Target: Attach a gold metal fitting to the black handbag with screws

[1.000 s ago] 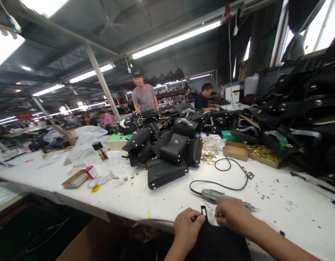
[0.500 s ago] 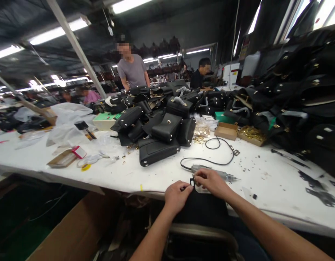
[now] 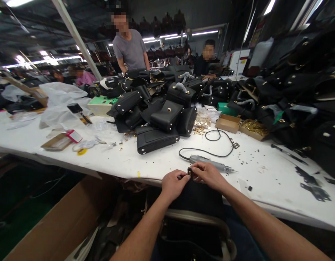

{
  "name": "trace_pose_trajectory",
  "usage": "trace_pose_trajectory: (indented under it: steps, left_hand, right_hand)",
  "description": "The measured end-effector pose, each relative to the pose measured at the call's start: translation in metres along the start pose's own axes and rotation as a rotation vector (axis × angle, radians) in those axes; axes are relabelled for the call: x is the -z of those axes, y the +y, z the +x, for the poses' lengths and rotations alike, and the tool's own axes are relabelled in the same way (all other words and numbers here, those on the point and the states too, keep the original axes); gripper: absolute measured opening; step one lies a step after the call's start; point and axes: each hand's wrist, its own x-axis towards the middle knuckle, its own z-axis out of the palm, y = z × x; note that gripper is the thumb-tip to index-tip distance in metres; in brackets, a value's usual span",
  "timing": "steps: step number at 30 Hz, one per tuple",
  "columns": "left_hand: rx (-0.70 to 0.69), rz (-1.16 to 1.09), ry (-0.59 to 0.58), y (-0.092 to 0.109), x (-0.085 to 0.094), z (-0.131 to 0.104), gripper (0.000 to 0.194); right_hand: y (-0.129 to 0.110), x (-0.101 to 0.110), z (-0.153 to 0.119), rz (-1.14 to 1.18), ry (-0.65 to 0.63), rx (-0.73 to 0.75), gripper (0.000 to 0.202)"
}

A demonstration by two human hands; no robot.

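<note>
A black bag (image 3: 196, 197) lies in front of me at the table's edge, its light-trimmed opening facing me. My left hand (image 3: 174, 184) pinches the far end of this bag between thumb and fingers. Close beside it, my right hand (image 3: 206, 174) is closed, fingertips together, at a small black tab (image 3: 189, 170) with a speck of gold on it. What the right fingertips hold is too small and covered to name. Just beyond the right hand lies a grey electric screwdriver (image 3: 208, 162), its tip pointing right and its black cord looping behind.
Black bags (image 3: 167, 116) are heaped mid-table, with more piled at right. Boxes, one of gold fittings (image 3: 254, 128), stand near the cord. Small black bits and flat black pieces (image 3: 315, 190) lie at right. A hammer (image 3: 79, 112) is at left. Two people are beyond the heap.
My view has tilted down a little. The right fingers have moved in over the black tab, covering the rectangular opening seen before. My left hand keeps its pinch.
</note>
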Motion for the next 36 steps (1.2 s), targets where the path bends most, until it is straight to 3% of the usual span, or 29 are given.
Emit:
trace_pose_trajectory:
  steps: [10, 19, 28, 36]
  left_hand:
    - [-0.006, -0.028, -0.031, 0.001, 0.003, 0.000, 0.031]
    - [-0.072, -0.171, -0.041, 0.010, 0.003, 0.007, 0.032]
    - [0.053, -0.224, 0.005, 0.006, -0.009, 0.013, 0.033]
    - [0.096, -0.216, -0.027, 0.003, -0.009, 0.017, 0.031]
  right_hand:
    - [-0.001, -0.003, -0.002, -0.108, 0.025, 0.050, 0.022]
    - [0.004, -0.004, 0.003, 0.039, 0.035, 0.007, 0.029]
    - [0.007, -0.004, 0.005, -0.014, 0.084, -0.013, 0.034]
    - [0.012, -0.005, 0.005, -0.053, 0.109, -0.025, 0.032]
